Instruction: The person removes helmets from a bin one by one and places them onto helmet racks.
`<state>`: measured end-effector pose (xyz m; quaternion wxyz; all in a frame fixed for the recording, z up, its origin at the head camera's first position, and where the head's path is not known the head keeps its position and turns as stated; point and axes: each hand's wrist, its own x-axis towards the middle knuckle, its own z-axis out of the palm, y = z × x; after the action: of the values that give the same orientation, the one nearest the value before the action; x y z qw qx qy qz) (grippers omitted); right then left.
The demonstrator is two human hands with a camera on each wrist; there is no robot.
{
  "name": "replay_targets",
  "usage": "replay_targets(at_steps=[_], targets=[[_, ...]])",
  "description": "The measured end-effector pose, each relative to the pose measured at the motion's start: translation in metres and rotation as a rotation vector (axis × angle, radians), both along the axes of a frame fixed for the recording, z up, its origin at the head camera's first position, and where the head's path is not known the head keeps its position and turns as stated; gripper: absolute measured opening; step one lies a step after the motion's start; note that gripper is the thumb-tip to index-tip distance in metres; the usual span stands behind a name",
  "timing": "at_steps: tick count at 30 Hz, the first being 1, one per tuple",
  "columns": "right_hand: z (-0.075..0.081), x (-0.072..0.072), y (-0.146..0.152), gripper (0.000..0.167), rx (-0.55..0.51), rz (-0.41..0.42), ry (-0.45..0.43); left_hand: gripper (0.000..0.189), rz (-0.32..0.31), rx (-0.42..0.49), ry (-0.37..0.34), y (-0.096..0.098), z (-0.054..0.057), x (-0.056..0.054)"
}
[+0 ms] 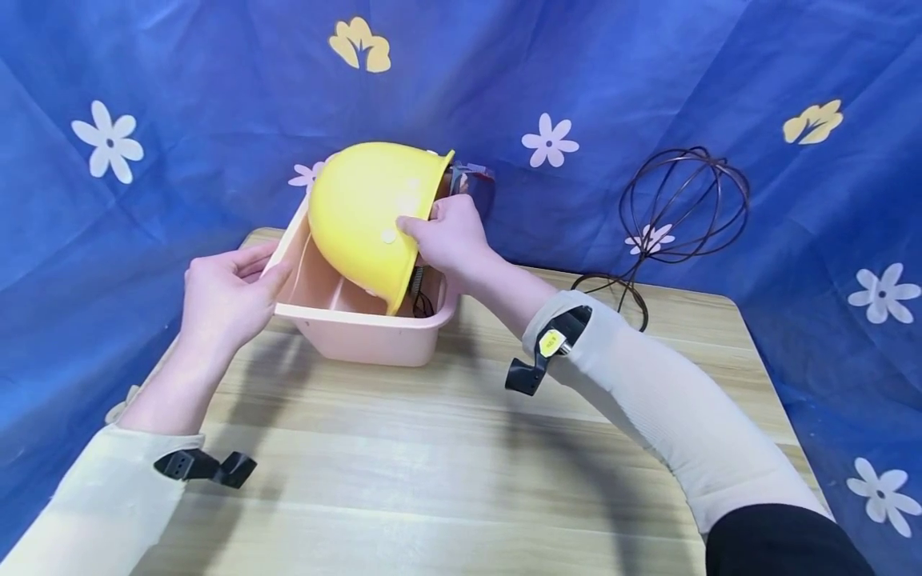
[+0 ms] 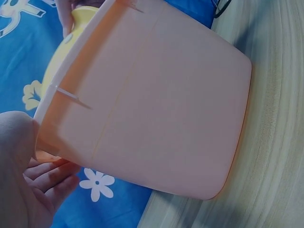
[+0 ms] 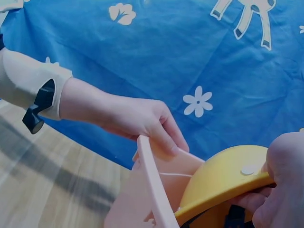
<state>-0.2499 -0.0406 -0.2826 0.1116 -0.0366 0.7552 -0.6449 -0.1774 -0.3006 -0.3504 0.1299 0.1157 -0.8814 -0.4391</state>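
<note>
A yellow hard hat (image 1: 367, 216) sits tilted on its side, partly inside a pink plastic basin (image 1: 360, 340). My right hand (image 1: 454, 236) pinches the hat's brim, thumb on the outer shell and fingers tucked inside, as the right wrist view also shows. With my left hand (image 1: 230, 292) I grip the basin's left corner rim, thumb over the top and fingers beneath. In the left wrist view the basin's outer wall (image 2: 166, 104) leans at an angle over the wooden table. Black straps (image 3: 235, 216) show inside the hat.
A dark wire whisk-shaped object (image 1: 684, 208) stands at the back right of the wooden table (image 1: 403, 472). Behind the basin, a dark item with a grey top (image 1: 475, 184) is partly hidden by the hat. A blue flowered cloth (image 1: 461, 72) hangs along the back and sides.
</note>
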Motion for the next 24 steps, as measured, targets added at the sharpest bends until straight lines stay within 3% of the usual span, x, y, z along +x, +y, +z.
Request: replay_targets(at_steps=[8, 15, 24], targets=[[0.005, 0.004, 0.012, 0.017, -0.115, 0.03, 0.042, 0.052, 0.0, -0.015, 0.004, 0.002, 0.0, 0.001], [0.01, 0.008, 0.021, 0.018, -0.213, -0.004, 0.061, 0.054, 0.005, -0.017, -0.01, 0.003, -0.001, 0.004], [0.019, 0.008, 0.031, 0.015, -0.253, -0.064, 0.125, 0.052, -0.001, -0.036, 0.013, 0.002, -0.001, 0.001]])
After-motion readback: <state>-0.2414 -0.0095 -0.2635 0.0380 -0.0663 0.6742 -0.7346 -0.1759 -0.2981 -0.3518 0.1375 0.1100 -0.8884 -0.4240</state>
